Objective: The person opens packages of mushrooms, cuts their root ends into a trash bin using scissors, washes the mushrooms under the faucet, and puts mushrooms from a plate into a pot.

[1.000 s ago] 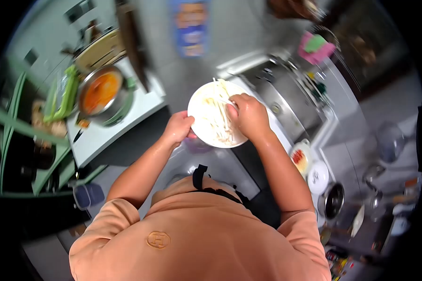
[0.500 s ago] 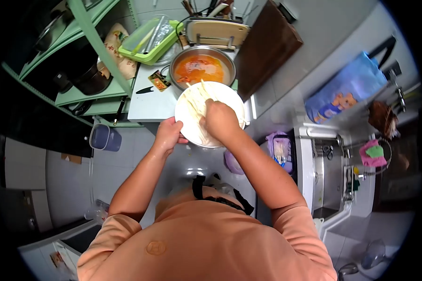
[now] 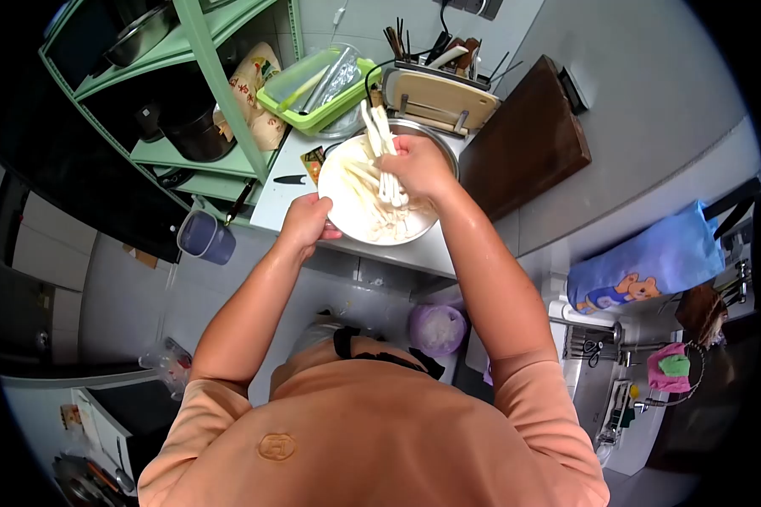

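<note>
My left hand (image 3: 307,221) is closed on the near left rim of a white bowl (image 3: 344,213), which is tilted toward me. Inside the bowl lie pale, stringy long white mushrooms (image 3: 360,179). Above them my right hand (image 3: 420,166) grips a bunch of similar long white mushrooms (image 3: 391,188), the stalks sticking out past both sides of my fingers. Just behind the bowl stands a metal pot (image 3: 416,128). The bowl and my right hand hide most of it, its contents included.
A green basket (image 3: 317,118) with a plastic-wrapped roll sits back left, beside a green shelf rack (image 3: 220,93). Cutting boards (image 3: 440,100) and a dark board (image 3: 537,135) stand at the back right. A knife-shaped black item (image 3: 290,179) lies on the white table (image 3: 271,207).
My right hand has lifted a bunch of the mushrooms up out of the bowl. The bowl has moved forward, now covering most of the pot. The camera view has shifted.
</note>
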